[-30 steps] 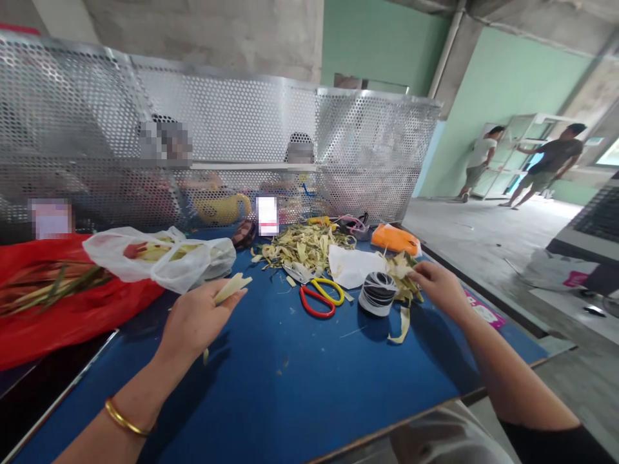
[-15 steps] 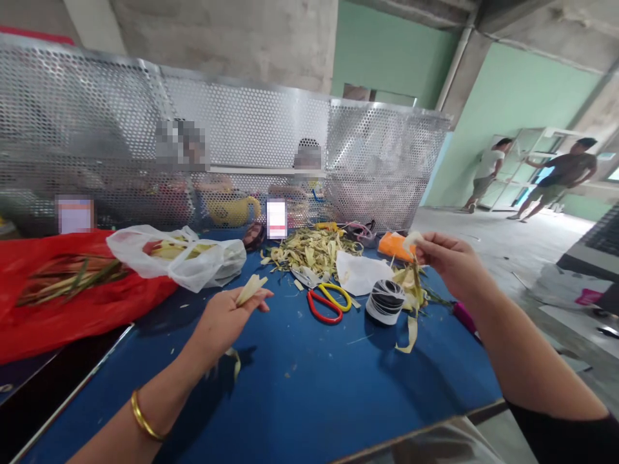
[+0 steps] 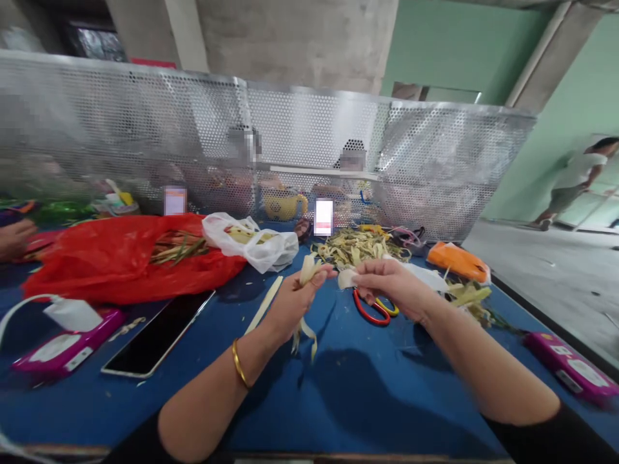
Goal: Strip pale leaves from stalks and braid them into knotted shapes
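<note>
My left hand [image 3: 290, 299] is closed around a small bundle of pale corn husk [image 3: 309, 267], with loose strips dangling below the fingers. Pinched in my right hand [image 3: 387, 280] is a separate piece of whitish husk [image 3: 345, 278], close to the bundle but apart from it. Beneath my right hand lie scissors with red and yellow handles [image 3: 370, 316], their blades hidden. A heap of dry husk strips [image 3: 355, 248] is just behind both hands. One flat husk strip [image 3: 265, 303] rests on the blue table left of my left hand.
Around lie a red plastic bag [image 3: 111, 258] with stalks, a white bag [image 3: 278, 251], a phone [image 3: 159, 332], two magenta power banks [image 3: 72, 345] [image 3: 570, 367] and an orange packet [image 3: 457, 261]. A perforated metal screen [image 3: 309, 122] stands behind. Another person's hand [image 3: 17, 238] is at far left.
My view has turned left. My right hand has come in from the right with its husk piece, now near my left hand. Both hands keep their hold.
</note>
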